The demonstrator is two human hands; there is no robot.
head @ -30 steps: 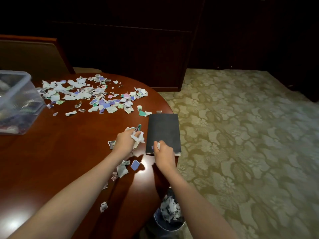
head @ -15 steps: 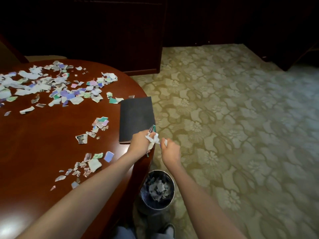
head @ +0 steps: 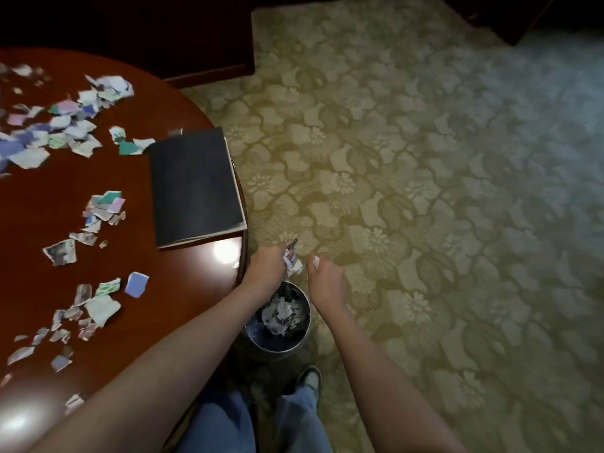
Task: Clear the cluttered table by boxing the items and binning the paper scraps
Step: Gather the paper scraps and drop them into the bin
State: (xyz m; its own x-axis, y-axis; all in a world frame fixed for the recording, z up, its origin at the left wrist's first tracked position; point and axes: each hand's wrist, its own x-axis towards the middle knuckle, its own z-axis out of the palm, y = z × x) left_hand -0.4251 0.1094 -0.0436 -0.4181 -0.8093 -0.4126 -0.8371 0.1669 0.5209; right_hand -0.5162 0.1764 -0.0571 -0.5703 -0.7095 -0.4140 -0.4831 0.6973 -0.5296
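My left hand (head: 266,268) grips a bunch of torn paper scraps (head: 292,260) just past the table's right edge, above the round metal bin (head: 295,340). My right hand (head: 327,281) is beside it over the carpet, pinching a small white scrap (head: 316,261). The bin stands on the floor between my arms and holds crumpled scraps. More coloured paper scraps (head: 70,120) lie scattered over the round wooden table (head: 137,256), with a nearer patch (head: 94,302) at the front. A black notebook (head: 195,188) lies shut at the table's right edge.
Patterned green carpet (head: 408,191) covers the floor to the right. My jeans and one shoe (head: 310,380) are just below the bin. Dark wooden furniture (head: 209,37) stands behind the table.
Both hands have left the notebook and the table and moved right and down, carrying scraps over the bin. The camera has tilted downward.
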